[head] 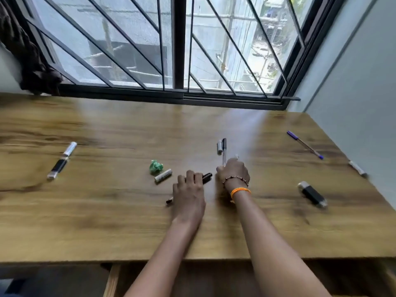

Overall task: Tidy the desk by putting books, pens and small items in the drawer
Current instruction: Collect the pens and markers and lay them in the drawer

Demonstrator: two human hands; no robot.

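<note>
At frame centre we are in the gathering step, our left hand (pixel 188 194) curled around a black marker pen (pixel 206 177) and our right hand (pixel 233 172) pinching a clear-barrelled black-capped pen (pixel 224 151) on the wooden desk (pixel 107 221); next, we judge, both go into the drawer below.
</note>
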